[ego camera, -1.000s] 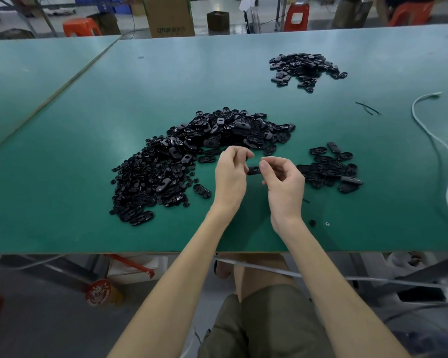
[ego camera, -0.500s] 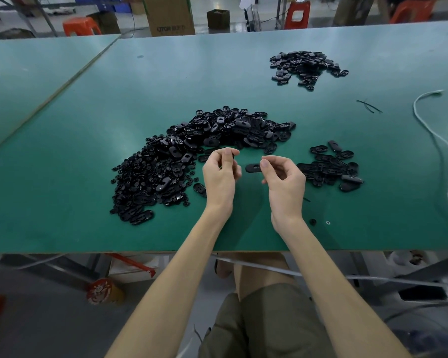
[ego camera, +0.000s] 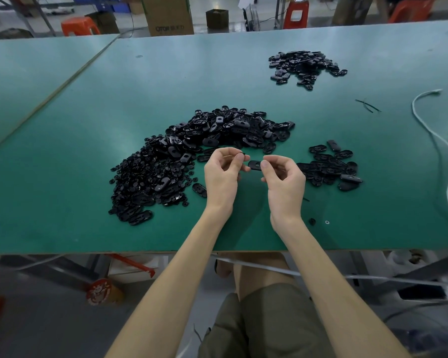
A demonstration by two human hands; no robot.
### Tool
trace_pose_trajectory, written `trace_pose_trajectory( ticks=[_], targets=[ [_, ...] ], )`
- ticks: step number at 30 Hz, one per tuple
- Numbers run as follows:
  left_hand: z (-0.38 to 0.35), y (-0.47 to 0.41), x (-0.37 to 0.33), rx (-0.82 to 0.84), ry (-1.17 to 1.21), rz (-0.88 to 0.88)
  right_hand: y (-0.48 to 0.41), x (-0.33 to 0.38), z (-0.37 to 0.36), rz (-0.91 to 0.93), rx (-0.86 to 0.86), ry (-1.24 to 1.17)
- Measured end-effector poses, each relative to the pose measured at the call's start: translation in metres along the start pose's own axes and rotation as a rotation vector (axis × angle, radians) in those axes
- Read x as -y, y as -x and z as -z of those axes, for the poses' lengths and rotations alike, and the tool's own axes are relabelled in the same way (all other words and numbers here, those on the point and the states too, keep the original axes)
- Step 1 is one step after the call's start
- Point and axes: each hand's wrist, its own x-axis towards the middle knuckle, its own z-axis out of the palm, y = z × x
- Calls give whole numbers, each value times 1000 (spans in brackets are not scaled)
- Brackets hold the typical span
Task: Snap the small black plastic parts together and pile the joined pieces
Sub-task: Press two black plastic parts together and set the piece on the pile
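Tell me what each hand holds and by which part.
The right hand pinches an oval black piece by its right end. The left hand pinches a smaller black part at the fingertips; where on it cannot be told.

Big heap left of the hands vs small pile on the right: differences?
Size: the big heap holds far more pieces than the small pile.
Shape: the big heap spreads in an arc; the small pile is compact.
Mix: the big heap includes tiny round bits; the small pile shows only larger ovals.
Both are black plastic on the green table.
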Motion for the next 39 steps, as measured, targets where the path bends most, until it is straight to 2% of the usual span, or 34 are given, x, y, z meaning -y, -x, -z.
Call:
trace_pose_trajectory(
  ticks=[3,17,21,25,29,39],
  targets=[
    [0,-1,2,-7,-60,-6,0,0,0,-3,0,3],
    [0,-1,2,-8,-68,12,1,3,2,-30,29,14],
    [-2,0,2,-25,-71,21,1,3,2,-29,-12,-18],
    [-2,0,2,52,-170,23,1,2,1,-20,-54,-19],
    [-4,2,1,156,-324,-65,2,3,0,-5,-41,-15],
    [-3,1,0,134,-316,-61,2,5,1,-24,-7,-54]
  ],
)
